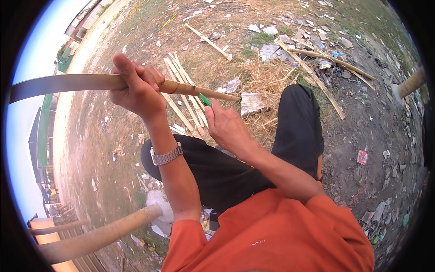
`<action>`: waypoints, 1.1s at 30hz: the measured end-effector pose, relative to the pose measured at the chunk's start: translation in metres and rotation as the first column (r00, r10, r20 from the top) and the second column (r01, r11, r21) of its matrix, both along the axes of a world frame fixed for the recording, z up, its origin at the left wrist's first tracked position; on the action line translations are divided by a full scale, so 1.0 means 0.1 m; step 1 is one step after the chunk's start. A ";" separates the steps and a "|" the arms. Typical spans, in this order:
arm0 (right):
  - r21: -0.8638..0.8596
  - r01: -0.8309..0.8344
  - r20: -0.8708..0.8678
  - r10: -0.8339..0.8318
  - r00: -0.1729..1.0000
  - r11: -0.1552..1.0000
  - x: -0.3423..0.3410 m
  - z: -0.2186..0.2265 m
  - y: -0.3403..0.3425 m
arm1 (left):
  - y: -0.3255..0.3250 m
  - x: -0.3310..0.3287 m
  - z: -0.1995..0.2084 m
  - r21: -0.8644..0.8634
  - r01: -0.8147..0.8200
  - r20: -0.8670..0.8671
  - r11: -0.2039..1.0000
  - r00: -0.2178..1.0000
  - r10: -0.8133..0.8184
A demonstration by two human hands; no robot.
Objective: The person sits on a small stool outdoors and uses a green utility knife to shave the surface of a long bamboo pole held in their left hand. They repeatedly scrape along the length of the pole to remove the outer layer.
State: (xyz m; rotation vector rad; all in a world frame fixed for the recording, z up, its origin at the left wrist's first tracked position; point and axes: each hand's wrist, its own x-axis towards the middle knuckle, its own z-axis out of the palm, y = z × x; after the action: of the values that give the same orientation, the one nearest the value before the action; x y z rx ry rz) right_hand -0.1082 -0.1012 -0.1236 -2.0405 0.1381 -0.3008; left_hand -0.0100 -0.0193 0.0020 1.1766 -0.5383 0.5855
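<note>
across the upper left, a long, yellow-brown, slender bamboo pole [179, 87] slants rightward; the left hand [138, 88] is wrapped around it, thumb raised. farther right, a small green-handled knife [205, 100] appears to meet the pole, grasped in the right hand [229, 128]. the step looks like blade work; the next stroke likely calls for a steady pole and controlled pressure.

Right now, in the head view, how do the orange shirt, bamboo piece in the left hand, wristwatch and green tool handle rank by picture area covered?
Largest to smallest:
1. Orange shirt
2. Bamboo piece
3. Wristwatch
4. Green tool handle, visible part only; the right hand may hide more
</note>
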 end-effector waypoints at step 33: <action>-0.077 0.025 -0.287 -0.047 0.957 0.997 0.39 -1.15 -0.32 | 0.07 0.07 0.01 0.029 0.025 0.036 0.999 0.999 -0.026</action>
State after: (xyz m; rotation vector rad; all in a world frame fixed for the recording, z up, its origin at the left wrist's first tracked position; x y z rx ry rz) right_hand -0.0689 -0.1333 -0.2391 -2.1475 0.3494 -0.0278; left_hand -0.0034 -0.0121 0.0034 1.1863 -0.5934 0.5804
